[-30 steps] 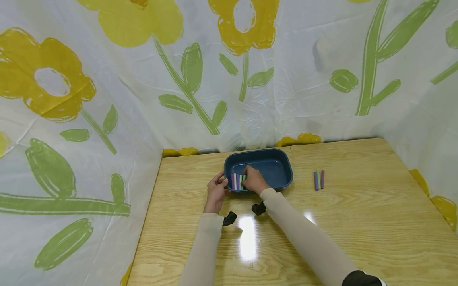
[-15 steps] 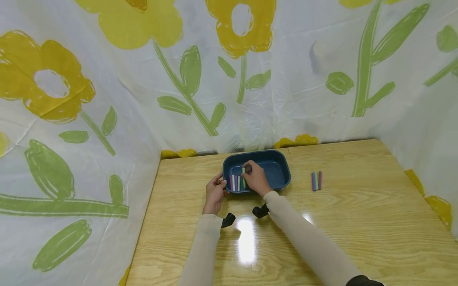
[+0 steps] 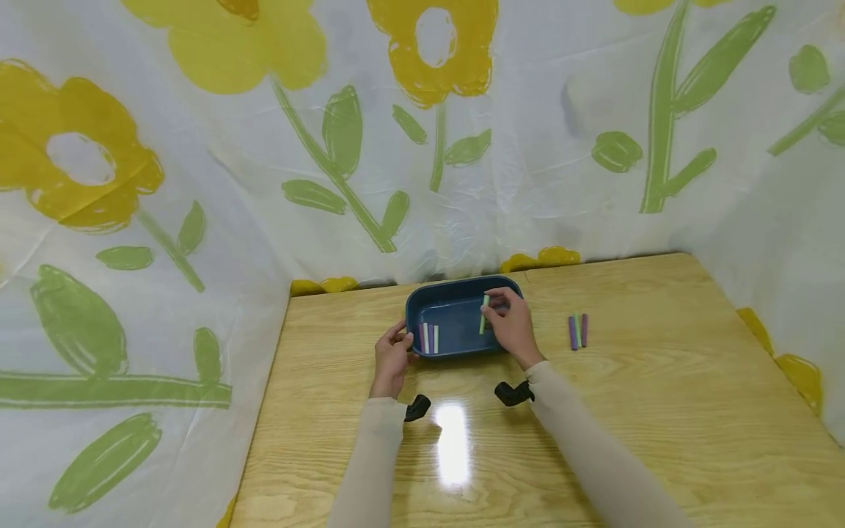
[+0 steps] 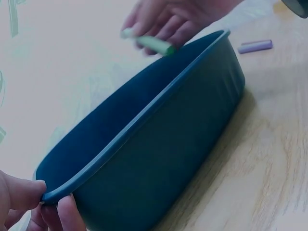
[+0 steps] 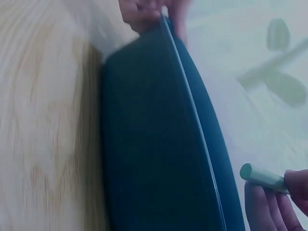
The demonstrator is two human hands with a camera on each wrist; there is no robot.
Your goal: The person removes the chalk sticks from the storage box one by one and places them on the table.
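Observation:
A dark blue plastic tub [image 3: 455, 312] stands on the wooden table. At its left end my left hand [image 3: 392, 359] pinches the rim between thumb and fingers, as the left wrist view shows up close. A light green chalk stick [image 3: 483, 319] is pinched in my right hand [image 3: 513, 326], over the tub's right part; in the right wrist view the chalk stick [image 5: 262, 178] lies between thumb and fingers above rim height. Inside the tub's left end, several purple and white chalk sticks [image 3: 429, 339] lie side by side.
To the right of the tub, purple, green and dark mauve chalk sticks [image 3: 578, 332] lie together on the tabletop [image 3: 647, 367]. A flower-patterned curtain [image 3: 541, 169] hangs behind the table and along both sides. Black wrist mounts [image 3: 513, 394] stick out from both wrists.
My right hand has drawn the light green chalk stick out of the row and carried it right across the tub. My left hand has stayed at the rim.

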